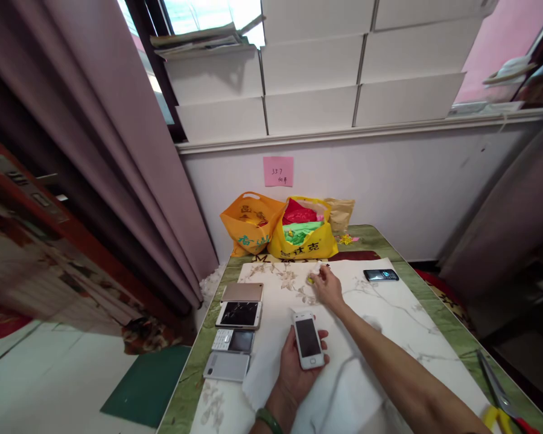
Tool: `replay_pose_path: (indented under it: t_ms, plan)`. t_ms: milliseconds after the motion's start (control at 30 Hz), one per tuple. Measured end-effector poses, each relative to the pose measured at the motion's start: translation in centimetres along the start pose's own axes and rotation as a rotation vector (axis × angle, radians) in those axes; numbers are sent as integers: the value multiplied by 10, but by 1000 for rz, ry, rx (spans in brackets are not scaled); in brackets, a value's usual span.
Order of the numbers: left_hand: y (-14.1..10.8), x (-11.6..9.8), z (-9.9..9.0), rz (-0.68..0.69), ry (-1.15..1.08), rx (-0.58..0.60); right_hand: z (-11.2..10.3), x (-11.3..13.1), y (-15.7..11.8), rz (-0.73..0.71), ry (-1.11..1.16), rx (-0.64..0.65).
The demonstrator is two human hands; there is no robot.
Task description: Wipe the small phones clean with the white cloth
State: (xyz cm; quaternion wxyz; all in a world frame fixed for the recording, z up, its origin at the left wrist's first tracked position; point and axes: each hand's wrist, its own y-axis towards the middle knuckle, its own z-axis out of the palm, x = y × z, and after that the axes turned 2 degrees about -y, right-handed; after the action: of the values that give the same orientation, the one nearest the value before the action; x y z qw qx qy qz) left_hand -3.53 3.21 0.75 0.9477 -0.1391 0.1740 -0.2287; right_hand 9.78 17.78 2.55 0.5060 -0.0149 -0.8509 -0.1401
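Note:
My left hand, with a green bangle at the wrist, holds a white phone with a dark screen, its fingers wrapped round the edges. Farther forward, my right hand is closed at the fingertips over the floral white sheet, beside a small yellow-green item. What the fingertips pinch is too small to name. Along the left side lie a gold phone, a white phone with a black screen, a keypad phone and a silver phone. A black phone rests at the right.
An orange bag and a yellow bag holding red and green items stand at the table's back, with a brown paper bag beside them. Scissors lie at the right front. A pink note is on the wall.

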Motion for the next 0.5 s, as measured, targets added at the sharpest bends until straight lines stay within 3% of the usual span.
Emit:
replay_pose_path:
  t_ms: [67, 167, 267, 367, 500]
  plan:
    - [1, 0, -1, 0, 0, -2, -15, 8, -16, -12, 102, 54]
    - [4, 0, -5, -2, 1, -13, -41, 24, -53, 71, 628, 294]
    - [8, 2, -7, 1, 27, -32, -64, 38, -89, 147, 883, 347]
    - [8, 3, -7, -18, 39, -21, -77, 41, -113, 147, 802, 279]
    - [7, 4, -4, -37, 25, 11, -78, 32, -133, -34, 277, 159]
